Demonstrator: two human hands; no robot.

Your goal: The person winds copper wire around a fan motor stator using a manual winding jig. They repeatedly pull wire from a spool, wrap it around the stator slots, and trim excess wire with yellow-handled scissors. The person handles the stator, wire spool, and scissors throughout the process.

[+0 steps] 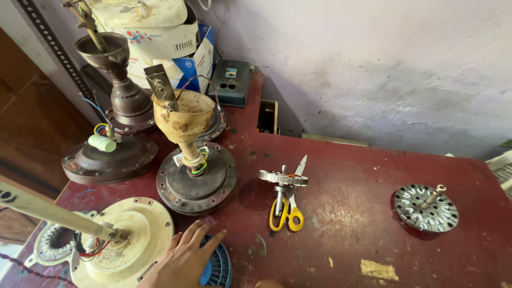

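Observation:
My left hand (pixel 184 258) reaches in from the bottom edge with its fingers spread flat on a blue finned disc (pixel 216 266); it grips nothing. Just left of it lies a cream ceiling-fan motor (pixel 133 229) with a long cream rod and coloured wires. Beyond the fingertips stands a dark fan motor (pixel 197 184) with a rusty cream cup on its stem. A small skin-coloured tip (pixel 268 284) shows at the bottom edge, perhaps my right hand; its shape cannot be made out.
Yellow-handled scissors (pixel 288 212) lie mid-table with a small metal rotor (pixel 282 177) on them. A slotted rotor disc with a shaft (pixel 426 209) sits right. Two brown fan motors (pixel 109 157), boxes and a teal box (pixel 230 82) crowd the back left of the red table (pixel 352 192).

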